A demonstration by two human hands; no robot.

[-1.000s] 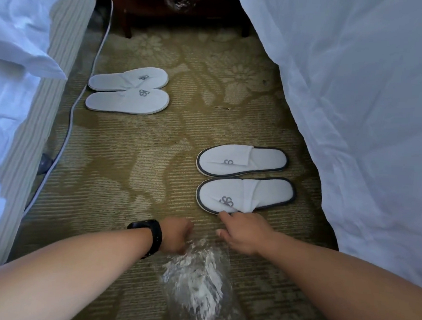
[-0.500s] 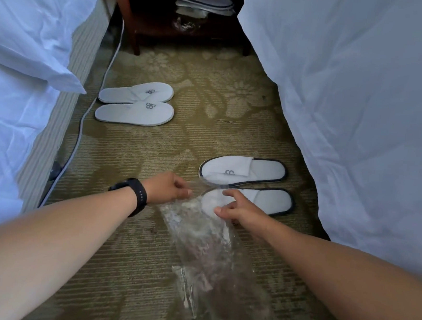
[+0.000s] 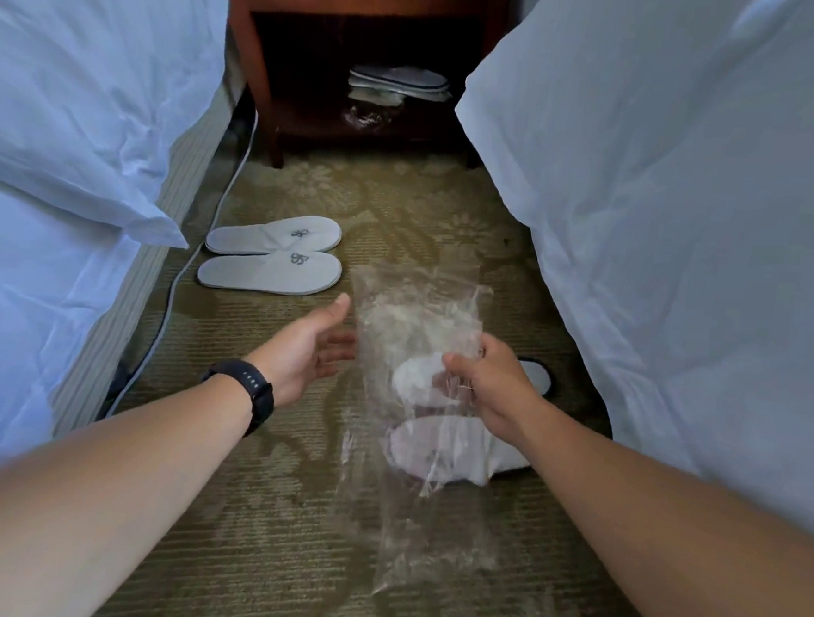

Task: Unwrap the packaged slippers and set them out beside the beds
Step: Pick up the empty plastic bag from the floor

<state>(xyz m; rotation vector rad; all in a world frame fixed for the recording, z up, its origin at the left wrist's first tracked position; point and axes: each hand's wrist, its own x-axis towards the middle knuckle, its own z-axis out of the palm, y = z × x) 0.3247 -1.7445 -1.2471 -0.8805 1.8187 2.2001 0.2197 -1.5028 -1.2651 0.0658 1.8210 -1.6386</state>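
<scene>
My right hand (image 3: 488, 386) pinches an empty clear plastic wrapper (image 3: 417, 405) that hangs down over the carpet. My left hand (image 3: 308, 345) is open with fingers spread, just left of the wrapper and apart from it. Behind the wrapper, a pair of white slippers with dark trim (image 3: 530, 372) lies by the right bed, partly hidden by plastic and my right hand. A second pair of white slippers (image 3: 273, 258) lies side by side next to the left bed.
White duvets of the left bed (image 3: 70, 140) and right bed (image 3: 667, 206) flank a narrow carpeted aisle. A wooden nightstand (image 3: 368, 2) at the far end holds more stacked slippers (image 3: 399, 82). A white cable (image 3: 175, 282) runs along the left bed.
The wrapper has been lifted off the floor in my right hand. My left hand has let go of it and opened. The view has tilted up toward the nightstand.
</scene>
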